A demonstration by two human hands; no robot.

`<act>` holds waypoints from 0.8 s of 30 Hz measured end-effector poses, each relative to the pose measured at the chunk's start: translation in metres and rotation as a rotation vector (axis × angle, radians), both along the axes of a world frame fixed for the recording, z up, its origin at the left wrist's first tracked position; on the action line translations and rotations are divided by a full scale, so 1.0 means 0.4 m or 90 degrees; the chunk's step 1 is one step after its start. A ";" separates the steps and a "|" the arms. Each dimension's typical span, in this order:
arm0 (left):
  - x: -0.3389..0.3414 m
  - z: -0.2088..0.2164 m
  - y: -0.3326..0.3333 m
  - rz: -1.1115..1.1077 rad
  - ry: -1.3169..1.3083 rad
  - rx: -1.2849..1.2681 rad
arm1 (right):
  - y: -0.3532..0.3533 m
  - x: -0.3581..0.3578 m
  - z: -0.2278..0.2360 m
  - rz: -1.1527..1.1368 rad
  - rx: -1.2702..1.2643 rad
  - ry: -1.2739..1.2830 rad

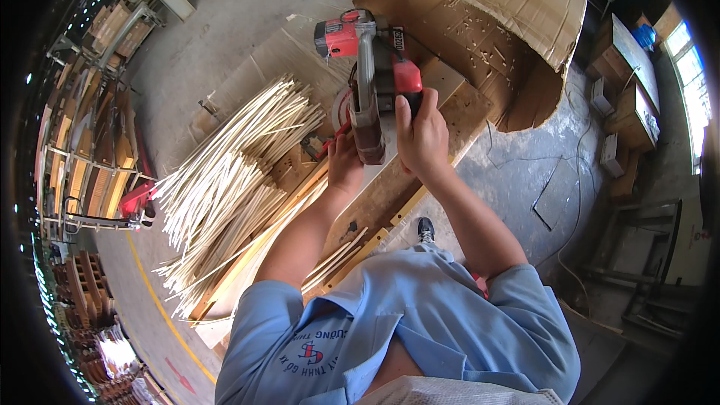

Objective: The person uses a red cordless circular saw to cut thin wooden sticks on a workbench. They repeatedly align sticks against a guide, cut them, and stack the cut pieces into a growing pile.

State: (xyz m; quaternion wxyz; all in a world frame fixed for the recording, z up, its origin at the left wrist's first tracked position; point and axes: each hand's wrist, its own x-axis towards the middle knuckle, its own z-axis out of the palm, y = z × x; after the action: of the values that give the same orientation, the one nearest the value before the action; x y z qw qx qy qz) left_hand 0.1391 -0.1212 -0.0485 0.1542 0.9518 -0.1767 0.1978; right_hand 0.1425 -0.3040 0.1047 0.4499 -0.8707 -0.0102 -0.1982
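A red and black mitre saw [367, 67] stands on the workbench in front of me. My right hand [424, 139] is wrapped round its black and red handle, thumb on top. Just left of the saw's guard, close to its base, is my left hand [346, 166]. Its fingers are bent near a red part, partly hidden, and what they hold cannot be made out. A large heap of thin pale wooden sticks [232, 172] lies to the left of my left forearm. The lower part of the blade is hidden behind the guard.
A big open cardboard box [517, 7] with wood offcuts inside stands beyond the saw. A rack of boards [90, 142] is at the far left. Wooden cabinets [634, 116] line the right. A cable [579, 172] runs across the floor. Several sticks [337, 259] lie along the bench near me.
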 end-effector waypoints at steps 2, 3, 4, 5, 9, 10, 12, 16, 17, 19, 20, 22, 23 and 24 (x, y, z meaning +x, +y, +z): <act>-0.001 -0.010 0.004 0.007 -0.027 0.028 | 0.001 0.033 0.042 -0.003 -0.021 0.024; -0.001 -0.014 0.006 0.010 -0.011 0.056 | 0.006 0.066 0.073 -0.012 -0.033 0.039; 0.001 -0.020 0.006 0.011 0.002 0.084 | 0.005 0.100 0.099 -0.024 -0.044 0.052; 0.003 -0.023 0.002 0.007 0.013 0.111 | -0.005 0.142 0.120 -0.018 -0.037 0.045; -0.011 -0.043 0.033 0.018 -0.031 0.142 | 0.008 0.275 0.248 0.057 0.036 0.151; -0.005 -0.045 0.027 0.012 -0.027 0.135 | -0.001 0.327 0.252 0.040 0.017 0.135; 0.006 -0.048 0.012 -0.007 -0.028 0.114 | -0.026 0.428 0.247 0.057 0.079 0.163; -0.017 -0.051 0.041 0.015 -0.026 0.095 | 0.022 0.495 0.271 0.133 0.200 0.215; 0.000 -0.043 0.010 -0.011 -0.041 0.081 | -0.027 0.520 0.256 0.082 0.199 0.143; 0.021 -0.036 -0.032 -0.043 -0.066 0.067 | -0.094 0.524 0.233 -0.004 0.234 0.012; 0.012 -0.040 -0.012 -0.026 -0.065 0.073 | -0.078 0.494 0.210 -0.026 0.271 -0.034; -0.013 -0.044 0.032 0.007 -0.034 0.075 | -0.047 0.404 0.141 -0.064 0.313 -0.109; -0.029 -0.047 0.055 0.026 -0.018 0.075 | -0.038 0.340 0.094 -0.084 0.319 -0.137; -0.031 -0.043 0.057 0.025 -0.010 0.068 | -0.041 0.277 0.028 -0.109 0.301 -0.169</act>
State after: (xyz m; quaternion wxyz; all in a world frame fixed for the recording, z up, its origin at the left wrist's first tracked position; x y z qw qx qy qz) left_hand 0.1266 -0.0986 -0.0658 0.0980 0.9604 -0.1692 0.1986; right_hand 0.2531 -0.3202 0.1158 0.6172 -0.7055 0.0511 -0.3446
